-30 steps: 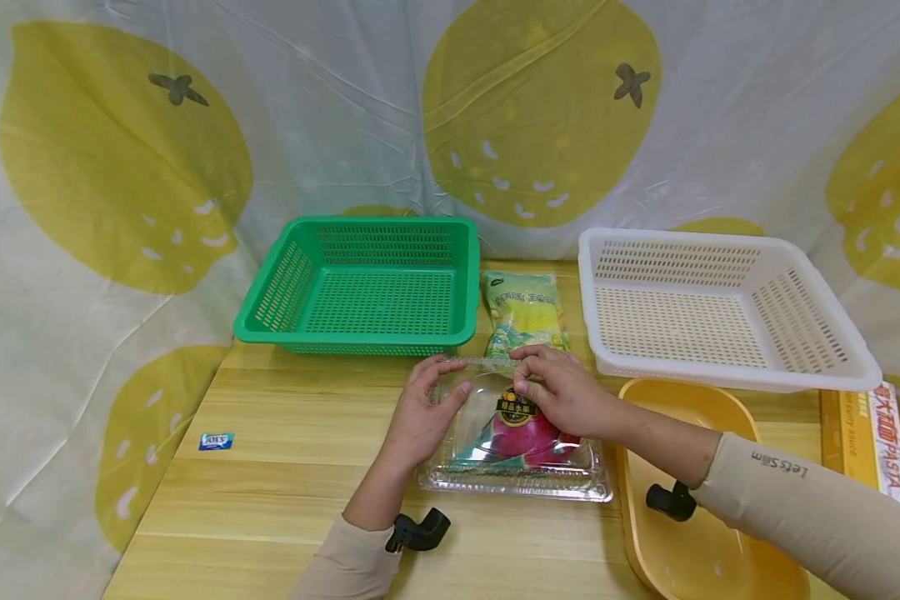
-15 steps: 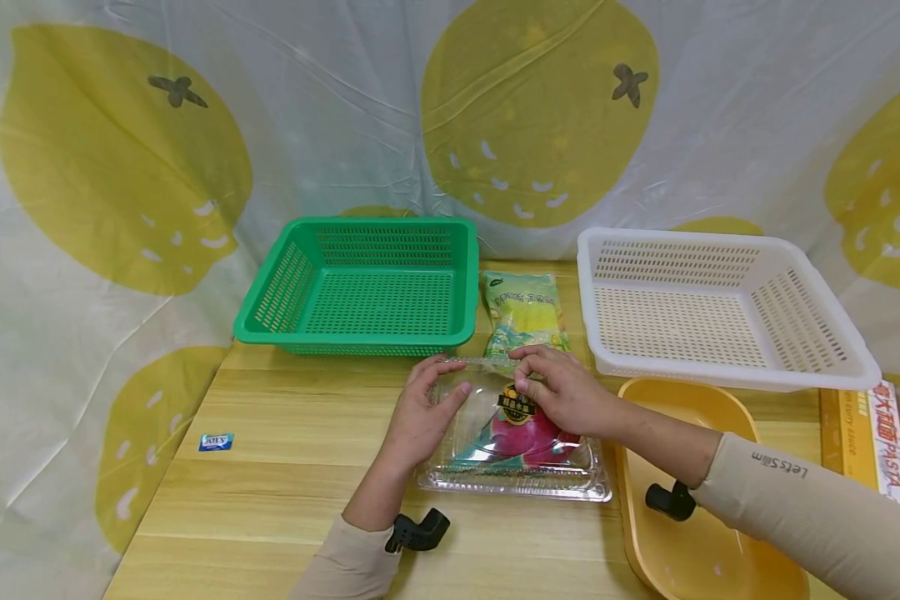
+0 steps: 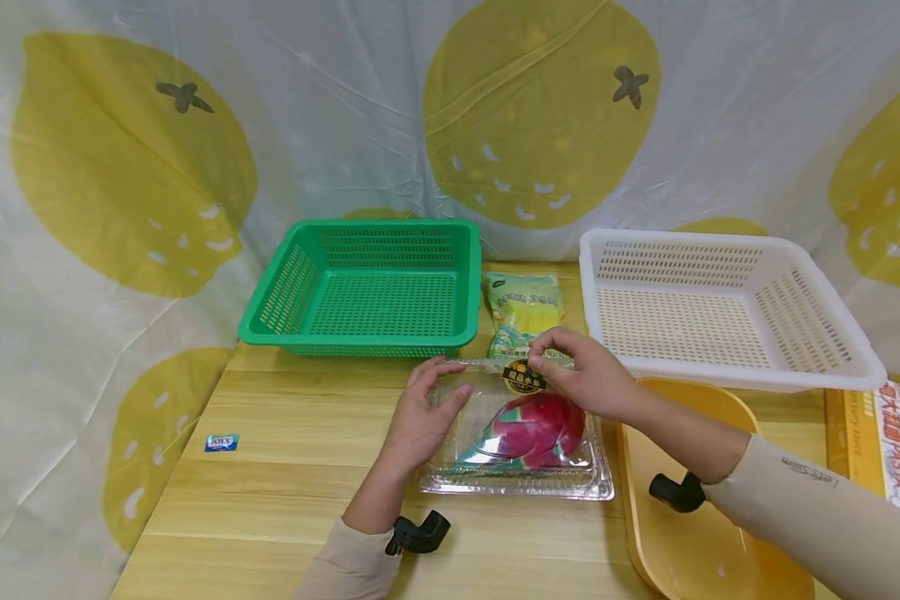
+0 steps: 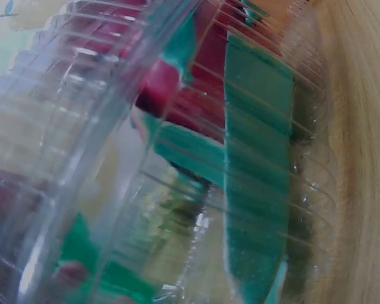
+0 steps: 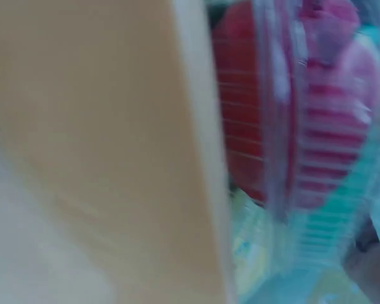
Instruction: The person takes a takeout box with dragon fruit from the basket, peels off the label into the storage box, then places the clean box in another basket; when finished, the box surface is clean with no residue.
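A clear plastic clamshell box (image 3: 480, 479) sits on the wooden table with a pink and green dragon fruit (image 3: 536, 433) inside. The fruit also shows through the ribbed plastic in both wrist views. My right hand (image 3: 588, 375) pinches a black and gold label (image 3: 523, 377) at the box's back edge. Whether part of the label still sticks to the lid, I cannot tell. At the box's back left corner, my left hand (image 3: 420, 417) rests its fingers on the plastic, the thumb lying apart from them over the lid.
Behind the box lies a green and yellow packet (image 3: 525, 304), between a green basket (image 3: 360, 346) and a white basket (image 3: 727, 375). A yellow tub (image 3: 633, 517) stands close on the right, under my right forearm. Boxes labelled PASTA (image 3: 896, 450) are at far right; a small blue packet (image 3: 221, 442) lies left.
My right hand has moved back and slightly right, and the label has shifted with it toward the box's back edge, uncovering more of the fruit. The left hand and box have barely moved.
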Tool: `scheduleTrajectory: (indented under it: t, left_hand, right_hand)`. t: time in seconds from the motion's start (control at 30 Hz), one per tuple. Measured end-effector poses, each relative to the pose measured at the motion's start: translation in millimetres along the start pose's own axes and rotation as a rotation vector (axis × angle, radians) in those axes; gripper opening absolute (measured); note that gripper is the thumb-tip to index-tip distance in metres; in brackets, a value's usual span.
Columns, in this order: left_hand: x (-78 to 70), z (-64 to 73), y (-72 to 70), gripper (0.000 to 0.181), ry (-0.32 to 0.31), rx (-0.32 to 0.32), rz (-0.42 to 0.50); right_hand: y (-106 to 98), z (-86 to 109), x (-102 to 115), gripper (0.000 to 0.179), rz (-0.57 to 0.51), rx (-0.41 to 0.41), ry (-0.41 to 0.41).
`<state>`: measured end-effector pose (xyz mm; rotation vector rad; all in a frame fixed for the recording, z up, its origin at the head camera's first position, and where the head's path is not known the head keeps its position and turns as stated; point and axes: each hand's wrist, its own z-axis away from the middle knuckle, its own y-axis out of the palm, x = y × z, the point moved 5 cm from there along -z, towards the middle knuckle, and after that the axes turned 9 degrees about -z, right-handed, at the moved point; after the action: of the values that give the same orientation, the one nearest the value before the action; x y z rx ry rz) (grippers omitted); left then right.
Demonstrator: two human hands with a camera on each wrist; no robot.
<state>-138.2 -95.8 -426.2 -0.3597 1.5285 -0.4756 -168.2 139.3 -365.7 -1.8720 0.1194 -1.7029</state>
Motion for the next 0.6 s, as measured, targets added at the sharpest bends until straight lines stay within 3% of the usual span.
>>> scheduleTrajectory:
  t: [0.3,0.6]
  left_hand:
    - [-1.7,0.5,-0.1,0.034,-0.005,0.003,0.004]
    - [-2.5,-0.1,-1.7,0.033,-0.001,0.011,-0.010]
  right_hand:
    - [-46.9,39.7,10.3,0.007,0.192,-0.101,0.004]
    - [-91.8,84.1,-17.9,0.009,0.252,-0.118,0.091]
